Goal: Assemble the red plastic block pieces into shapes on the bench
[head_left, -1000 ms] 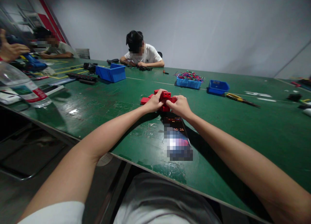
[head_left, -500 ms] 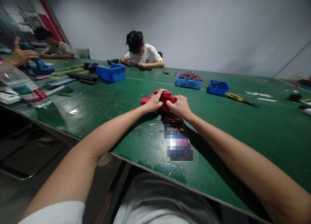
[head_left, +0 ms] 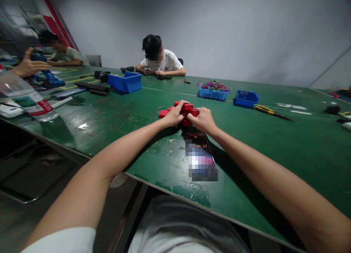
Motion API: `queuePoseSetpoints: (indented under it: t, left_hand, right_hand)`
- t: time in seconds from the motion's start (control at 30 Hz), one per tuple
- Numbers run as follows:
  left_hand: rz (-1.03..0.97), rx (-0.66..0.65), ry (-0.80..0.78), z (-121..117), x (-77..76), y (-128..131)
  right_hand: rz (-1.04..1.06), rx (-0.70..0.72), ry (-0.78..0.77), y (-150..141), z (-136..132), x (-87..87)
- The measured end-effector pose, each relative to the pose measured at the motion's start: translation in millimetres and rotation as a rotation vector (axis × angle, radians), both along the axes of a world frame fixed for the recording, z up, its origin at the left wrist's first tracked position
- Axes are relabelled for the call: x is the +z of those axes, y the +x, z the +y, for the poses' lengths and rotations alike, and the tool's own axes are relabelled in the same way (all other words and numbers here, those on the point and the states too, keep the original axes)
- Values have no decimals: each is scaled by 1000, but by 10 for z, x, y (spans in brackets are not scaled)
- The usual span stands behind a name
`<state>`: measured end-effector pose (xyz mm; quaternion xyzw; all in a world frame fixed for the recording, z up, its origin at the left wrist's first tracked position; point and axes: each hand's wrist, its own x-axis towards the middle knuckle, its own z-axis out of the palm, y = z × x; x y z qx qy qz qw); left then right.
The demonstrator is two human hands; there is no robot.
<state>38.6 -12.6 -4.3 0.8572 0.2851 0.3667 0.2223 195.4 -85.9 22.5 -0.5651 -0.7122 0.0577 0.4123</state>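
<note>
Several red blocks, some with small dark holes, are clustered between my hands over the green table (head_left: 246, 147). My left hand (head_left: 175, 116) is closed on a red block (head_left: 188, 107) from the left side. From the right, my right hand (head_left: 204, 119) pinches the same red cluster, its thumb against the near side. Fingers cover much of the blocks, so how they join cannot be made out. More red block (head_left: 163, 113) sticks out left of my left hand. Just nearer to me lies a phone (head_left: 199, 139) with a running timer, its lower screen blurred out.
Beyond my hands stand a blue bin of coloured wires (head_left: 213, 94), another blue bin (head_left: 246, 98) and yellow-handled pliers (head_left: 270, 111). A larger blue bin (head_left: 125, 82) is at the back left. A plastic bottle (head_left: 30, 99) stands left. Co-workers sit across and at left.
My hands and the red blocks hold nearly still. The phone timer has gone from 00:26 to 00:27. At far left, a co-worker's hand has shifted slightly.
</note>
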Motion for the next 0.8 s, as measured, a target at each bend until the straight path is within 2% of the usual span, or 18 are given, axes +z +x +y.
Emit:
queuePoseSetpoints:
  t: [0.23, 0.37, 0.47, 0.6, 0.8]
  left_hand:
    - [-33, -9, -22, -11, 3, 10]
    - [-60, -17, -49, 16, -13, 13]
    - [-89, -35, -86, 36, -27, 10]
    - [-139, -69, -128, 67, -48, 10]
    - [-144, -78, -144, 90, -53, 16]
  right_hand:
    - [28, 20, 1, -5, 0, -21]
    - [152, 55, -1, 1, 29, -86]
    - [302, 139, -39, 3, 56, -145]
    - [503, 329, -158, 20, 84, -193]
    - [563, 458, -179, 101, 118, -202]
